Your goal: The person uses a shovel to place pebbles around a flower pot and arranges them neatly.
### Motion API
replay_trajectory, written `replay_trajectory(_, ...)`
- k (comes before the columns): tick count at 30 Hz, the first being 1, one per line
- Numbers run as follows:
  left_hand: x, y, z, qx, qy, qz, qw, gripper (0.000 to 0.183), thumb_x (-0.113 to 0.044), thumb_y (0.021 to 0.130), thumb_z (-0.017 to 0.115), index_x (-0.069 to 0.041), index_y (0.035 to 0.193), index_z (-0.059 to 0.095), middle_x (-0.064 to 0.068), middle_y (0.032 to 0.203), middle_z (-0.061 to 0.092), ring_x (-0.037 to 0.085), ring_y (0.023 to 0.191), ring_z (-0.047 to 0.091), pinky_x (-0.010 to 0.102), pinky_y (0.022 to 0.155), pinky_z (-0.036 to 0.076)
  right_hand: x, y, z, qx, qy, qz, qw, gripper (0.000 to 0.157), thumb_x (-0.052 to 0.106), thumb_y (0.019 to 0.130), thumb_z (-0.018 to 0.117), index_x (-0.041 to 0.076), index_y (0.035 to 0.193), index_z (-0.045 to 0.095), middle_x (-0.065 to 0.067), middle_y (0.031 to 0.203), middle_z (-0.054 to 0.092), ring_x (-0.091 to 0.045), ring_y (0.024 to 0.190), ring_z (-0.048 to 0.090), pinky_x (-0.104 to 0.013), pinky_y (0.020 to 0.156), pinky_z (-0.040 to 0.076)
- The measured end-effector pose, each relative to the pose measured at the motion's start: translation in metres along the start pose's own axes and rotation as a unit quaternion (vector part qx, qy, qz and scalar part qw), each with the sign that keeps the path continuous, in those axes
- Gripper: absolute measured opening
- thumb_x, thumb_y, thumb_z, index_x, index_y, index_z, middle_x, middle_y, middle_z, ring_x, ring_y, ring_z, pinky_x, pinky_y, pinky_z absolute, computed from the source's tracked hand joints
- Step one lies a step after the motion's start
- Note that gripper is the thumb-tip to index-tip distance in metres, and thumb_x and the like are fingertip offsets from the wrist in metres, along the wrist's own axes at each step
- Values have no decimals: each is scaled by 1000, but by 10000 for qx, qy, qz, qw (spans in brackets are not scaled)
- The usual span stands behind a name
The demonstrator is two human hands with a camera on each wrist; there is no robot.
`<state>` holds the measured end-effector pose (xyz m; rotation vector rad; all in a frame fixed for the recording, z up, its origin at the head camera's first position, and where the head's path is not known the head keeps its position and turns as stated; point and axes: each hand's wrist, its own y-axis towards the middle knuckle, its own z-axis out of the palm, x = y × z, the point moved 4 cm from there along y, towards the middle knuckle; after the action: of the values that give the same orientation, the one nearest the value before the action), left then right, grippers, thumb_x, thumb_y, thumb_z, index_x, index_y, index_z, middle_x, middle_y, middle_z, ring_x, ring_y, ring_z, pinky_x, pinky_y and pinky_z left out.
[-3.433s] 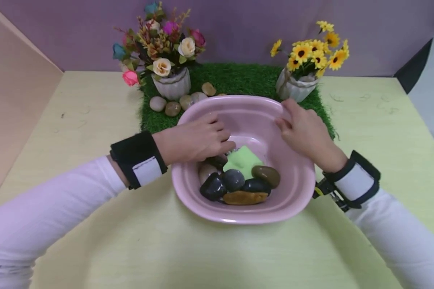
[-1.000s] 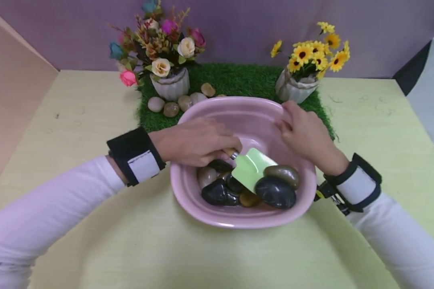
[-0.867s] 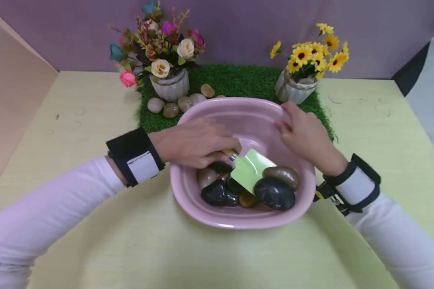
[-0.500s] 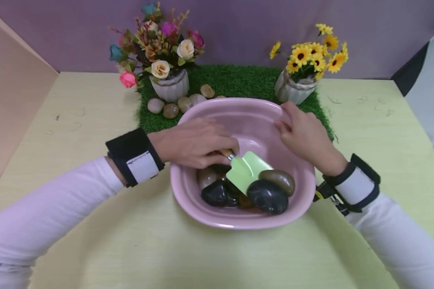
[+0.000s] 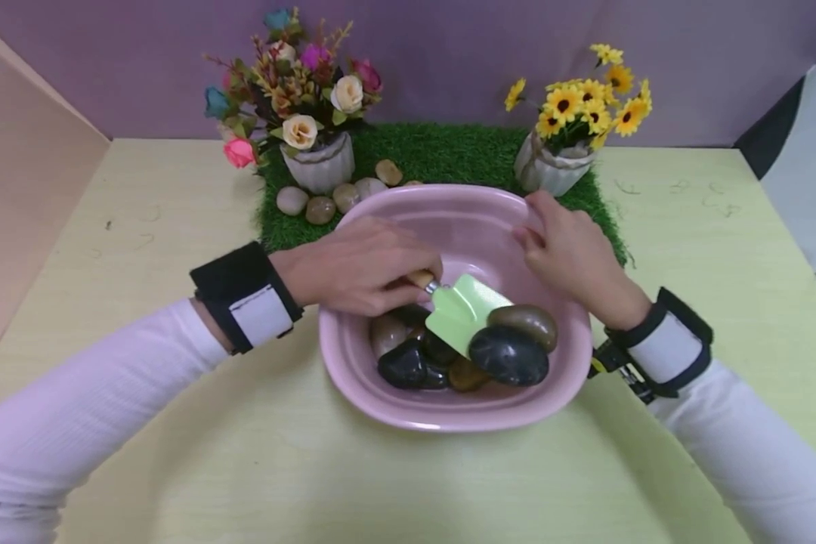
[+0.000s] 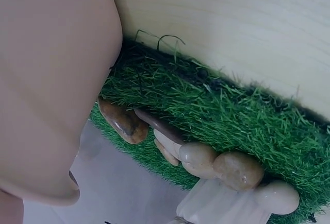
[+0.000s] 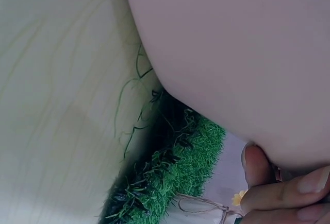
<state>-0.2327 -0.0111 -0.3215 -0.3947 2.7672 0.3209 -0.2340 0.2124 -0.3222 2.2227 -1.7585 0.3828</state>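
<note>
In the head view, my left hand (image 5: 367,268) reaches over the near-left of the pink basin (image 5: 449,423) and grips the wooden handle (image 5: 421,279) of a small garden shovel. Its light green blade (image 5: 459,311) points toward the lower right. A large black stone (image 5: 510,355) and a brown stone (image 5: 527,325) lie on or against the blade's far end. Several other wet-looking stones (image 5: 403,364) sit left and below. My right hand (image 5: 574,245) holds the basin's upper-right rim; in the right wrist view its fingers (image 7: 283,198) curl beneath the rim.
Behind the basin lies a green grass mat (image 5: 449,151). On it stand a pot of mixed flowers (image 5: 321,162) and a pot of yellow flowers (image 5: 554,166). Several pebbles (image 5: 319,210) rest beside the left pot. The pale wooden table (image 5: 279,483) extends around everything.
Since the earliest frame, the shovel has come up among the stones, with the black and brown stones shifted right. Over the last half second the blade has risen slightly. The right hand stays put.
</note>
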Motion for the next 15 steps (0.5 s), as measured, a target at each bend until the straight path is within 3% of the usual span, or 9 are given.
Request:
replay_trajectory(4, -1, 0, -2, -39, -27, -49, 10000, 12, -30, 95, 63, -18, 96, 65, -8, 85, 67, 4, 75, 60, 28, 78, 49, 0, 0, -1, -14, -68, 68, 10000, 38, 19, 99, 54, -3, 129, 47, -19, 79, 59, -28, 58, 59, -34, 48, 47)
replay_trajectory(9, -3, -1, -9, -104, 252, -65, 9996, 12, -32, 94, 64, -20, 97, 66, -8, 87, 68, 5, 78, 61, 31, 84, 50, 1, 0, -1, -10, -86, -4, 10000, 37, 19, 99, 55, -3, 128, 48, -18, 78, 58, -27, 58, 59, -34, 47, 45)
replay_trajectory(15, -3, -4, -21, -62, 533, -366, 9979, 18, -36, 94, 63, -20, 102, 65, -7, 86, 65, 10, 75, 58, 31, 70, 46, 0, 0, -1, -2, -89, -87, 9999, 37, 17, 98, 55, -3, 128, 48, -17, 77, 58, -26, 57, 58, -32, 46, 44)
